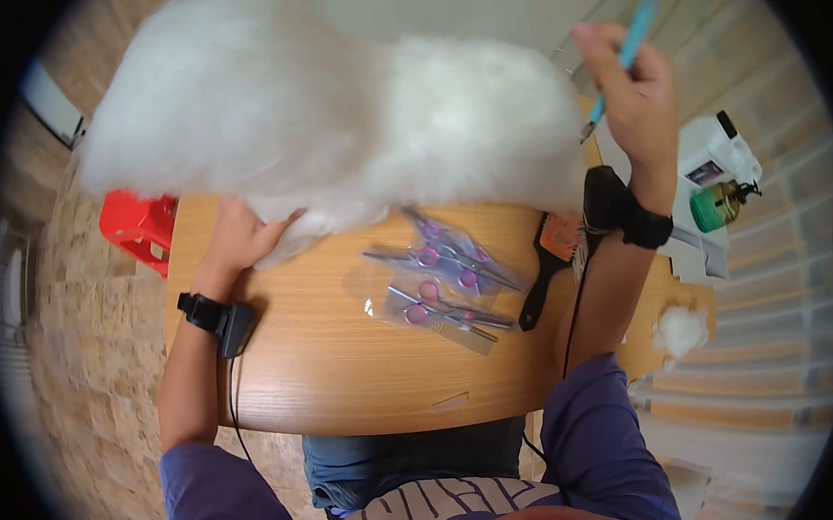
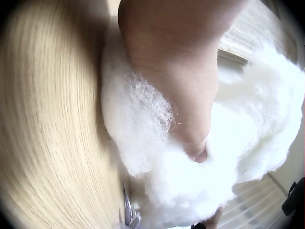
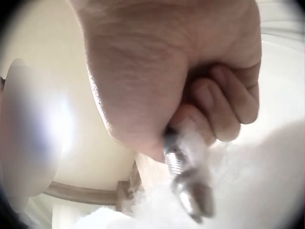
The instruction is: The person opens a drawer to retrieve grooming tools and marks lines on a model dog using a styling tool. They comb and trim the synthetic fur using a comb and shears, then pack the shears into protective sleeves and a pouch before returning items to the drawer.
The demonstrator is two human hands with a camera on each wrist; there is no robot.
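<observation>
A large, two-lobed mass of white fluffy fibre (image 1: 466,126) stretches across the back of the table. My left hand (image 1: 238,234) grips its near lower edge at the left; in the left wrist view the thumb (image 2: 200,155) lies over the fluff and the other fingers are hidden. At the upper right, my right hand (image 1: 636,98) is raised beside the mass. It holds a light-blue-handled tool (image 1: 638,30) with a metal end pointing down. In the right wrist view the fingers curl round the tool, and its ridged metal end (image 3: 195,198) overlaps the fluff, with a white wisp beside it.
Scissors in clear plastic sleeves (image 1: 446,277) and a black brush with an orange pad (image 1: 557,243) lie on the table (image 1: 327,359). To the right are a green pump bottle (image 1: 715,207), a white jug (image 1: 720,150) and a tuft of fluff (image 1: 681,331). A red stool (image 1: 137,223) stands left.
</observation>
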